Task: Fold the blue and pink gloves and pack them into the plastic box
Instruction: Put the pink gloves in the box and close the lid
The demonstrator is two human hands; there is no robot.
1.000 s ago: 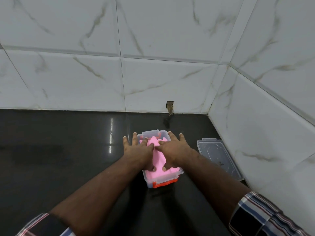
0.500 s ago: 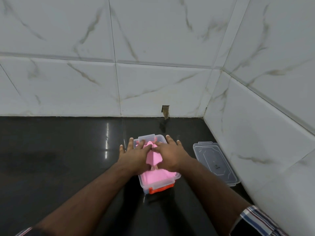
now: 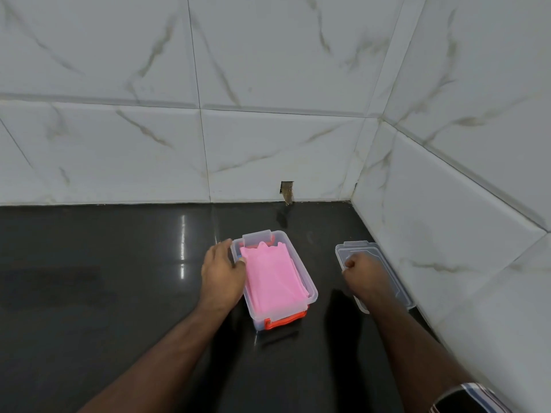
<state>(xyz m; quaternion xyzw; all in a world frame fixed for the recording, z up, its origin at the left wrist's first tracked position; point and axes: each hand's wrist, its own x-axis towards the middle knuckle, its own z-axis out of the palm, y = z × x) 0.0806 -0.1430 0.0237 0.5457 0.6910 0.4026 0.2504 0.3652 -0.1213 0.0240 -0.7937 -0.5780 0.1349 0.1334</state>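
**One box packed, its lid beside it**

Two hands flank a clear rectangular plastic box (image 3: 310, 289) that stands on the glossy black stone counter (image 3: 98, 293); every place below is given from that box. Inside it lies a folded pink rubber glove (image 3: 272, 278), flat, filling most of the interior, its scalloped finger ends toward the far end of the box. A small sliver of blue (image 3: 239, 258) shows at the box's left rim, under the pink layer; whether it is the blue glove cannot be told. An orange latch (image 3: 284, 319) runs across the near end of the box, and a clear flap stands up at the far end.

The left hand (image 3: 222, 274) rests against the left wall of the box, fingers extended along the rim, the thumb tip touching the edge of the pink glove; it does not curl round anything. The right hand (image 3: 365, 271) is well to the right of the box, fingers curled down onto the clear flat plastic lid (image 3: 354, 248) that lies on the counter there. Whether those fingers actually pinch the lid's edge cannot be told.

Behind the box rises a white marble-patterned tiled wall (image 3: 268, 144), with a small chipped notch (image 3: 286, 190) at its base. A striped sleeve (image 3: 474, 397) shows on the right arm, nearest the camera.
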